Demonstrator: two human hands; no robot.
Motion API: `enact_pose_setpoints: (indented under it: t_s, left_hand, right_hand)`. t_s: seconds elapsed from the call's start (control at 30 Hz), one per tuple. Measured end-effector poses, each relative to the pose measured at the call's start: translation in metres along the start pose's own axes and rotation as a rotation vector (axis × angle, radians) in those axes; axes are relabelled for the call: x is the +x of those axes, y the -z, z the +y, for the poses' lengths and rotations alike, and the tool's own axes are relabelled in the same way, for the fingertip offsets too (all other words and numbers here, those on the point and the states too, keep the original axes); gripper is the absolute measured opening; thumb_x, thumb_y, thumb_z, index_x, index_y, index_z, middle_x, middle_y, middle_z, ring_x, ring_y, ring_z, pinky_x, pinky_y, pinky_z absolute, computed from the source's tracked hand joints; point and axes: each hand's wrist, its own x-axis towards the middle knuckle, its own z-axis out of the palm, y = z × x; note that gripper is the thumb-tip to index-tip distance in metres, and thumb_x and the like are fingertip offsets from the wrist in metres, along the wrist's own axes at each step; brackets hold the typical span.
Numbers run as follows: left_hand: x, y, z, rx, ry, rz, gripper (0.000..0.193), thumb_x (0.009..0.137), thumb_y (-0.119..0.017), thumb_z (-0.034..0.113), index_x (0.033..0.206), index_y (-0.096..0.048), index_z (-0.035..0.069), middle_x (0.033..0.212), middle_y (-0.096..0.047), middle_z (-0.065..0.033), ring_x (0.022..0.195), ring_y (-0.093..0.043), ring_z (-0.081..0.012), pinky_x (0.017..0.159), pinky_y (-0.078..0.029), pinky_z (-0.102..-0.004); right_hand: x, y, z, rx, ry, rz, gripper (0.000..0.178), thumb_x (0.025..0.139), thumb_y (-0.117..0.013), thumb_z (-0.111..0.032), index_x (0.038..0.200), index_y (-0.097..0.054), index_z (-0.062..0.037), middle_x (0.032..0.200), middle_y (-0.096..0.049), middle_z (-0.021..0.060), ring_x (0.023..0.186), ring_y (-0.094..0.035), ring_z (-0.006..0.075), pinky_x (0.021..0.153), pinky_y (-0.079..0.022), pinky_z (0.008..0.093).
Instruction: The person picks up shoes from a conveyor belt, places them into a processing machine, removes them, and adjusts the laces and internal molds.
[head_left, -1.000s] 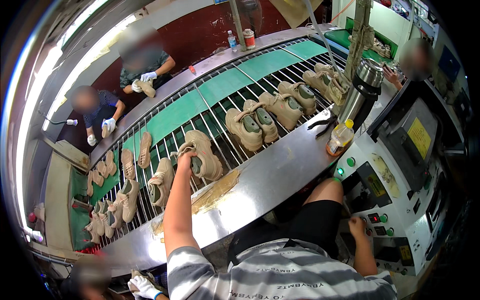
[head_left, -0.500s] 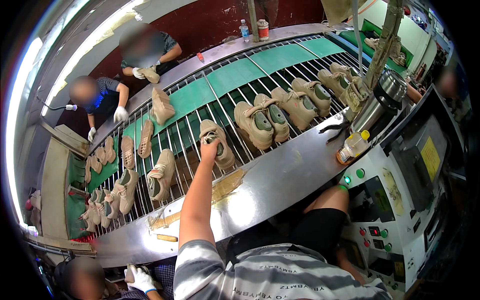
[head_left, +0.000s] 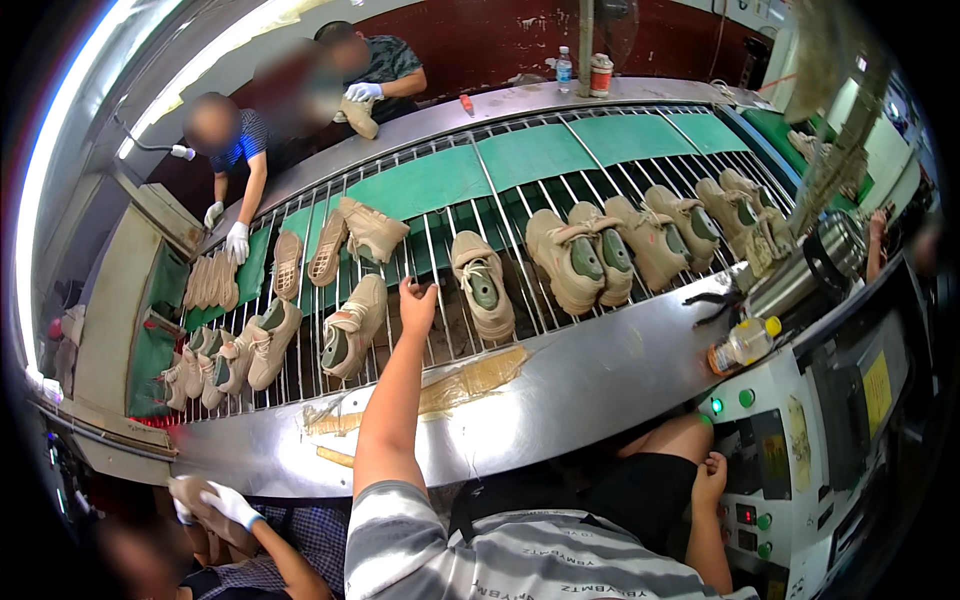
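My left hand [head_left: 418, 302] is over the roller conveyor, thumb and fingers apart and empty. Just right of it sits a beige shoe [head_left: 483, 288] with a green insole, apart from the fingers. On its left rests another beige shoe [head_left: 354, 325], and a shoe lying tilted [head_left: 371, 230] is farther back. My right hand [head_left: 709, 482] is low by my knee, beside the control panel, its fingers curled with nothing seen in them. Several more beige shoes [head_left: 567, 262] stand in a row to the right.
A metal ledge [head_left: 590, 370] runs along the near side. At right are a thermos [head_left: 815, 262], a bottle with a yellow cap [head_left: 745, 345] and a control panel [head_left: 780, 440]. Loose soles [head_left: 288, 265] lie at left. Gloved co-workers handle shoes across the conveyor and at lower left.
My left hand has let go of the beige shoe and moved slightly left of it. The tilted shoe has shifted along the conveyor relative to the soles. My right hand has come into view.
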Motion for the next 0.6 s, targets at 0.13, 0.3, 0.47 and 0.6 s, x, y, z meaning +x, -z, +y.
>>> enact_pose_setpoints:
  t_s: [0.13, 0.3, 0.47, 0.6]
  left_hand:
    - [0.079, 0.017, -0.011, 0.062, 0.074, 0.18, 0.079, 0.076, -0.075, 0.034, 0.133, -0.04, -0.006, 0.114, -0.058, -0.0175, 0.097, -0.057, -0.0224, 0.087, -0.046, -0.0334]
    - [0.203, 0.038, -0.025, -0.142, 0.425, -0.011, 0.066, 0.086, -0.06, 0.038, 0.131, -0.045, -0.007, 0.126, -0.055, -0.0193, 0.112, -0.055, -0.028, 0.094, -0.043, -0.0352]
    - [0.25, 0.037, -0.04, -0.58, 0.504, 0.096, 0.063, 0.093, -0.047, 0.039, 0.141, -0.036, -0.001, 0.137, -0.048, -0.0181, 0.125, -0.048, -0.0323, 0.099, -0.041, -0.0473]
    - [0.255, 0.052, -0.056, -0.505, 0.725, -0.011, 0.068, 0.093, -0.045, 0.048, 0.146, -0.031, 0.009, 0.146, -0.04, -0.0138, 0.131, -0.042, -0.0327, 0.103, -0.037, -0.0516]
  right_hand:
    - [-0.008, -0.057, -0.062, 0.113, 0.104, -0.13, 0.032, 0.079, -0.058, 0.004, 0.11, -0.058, -0.0044, 0.091, -0.059, 0.0063, 0.08, -0.058, 0.0162, 0.072, -0.049, 0.0283]
    - [-0.016, -0.133, -0.16, 0.142, 0.42, -0.282, 0.028, 0.075, -0.06, 0.007, 0.102, -0.06, -0.0009, 0.085, -0.058, 0.0086, 0.074, -0.059, 0.0178, 0.069, -0.049, 0.0283]
    - [-0.003, -0.184, -0.186, -0.064, 0.618, -0.306, 0.02, 0.069, -0.06, 0.004, 0.088, -0.062, -0.0021, 0.066, -0.053, 0.0083, 0.056, -0.053, 0.0215, 0.053, -0.045, 0.0305]
    - [-0.001, -0.198, -0.184, -0.172, 0.674, -0.256, 0.01, 0.066, -0.06, 0.002, 0.074, -0.061, -0.0042, 0.059, -0.049, 0.0076, 0.049, -0.048, 0.0237, 0.047, -0.04, 0.032]
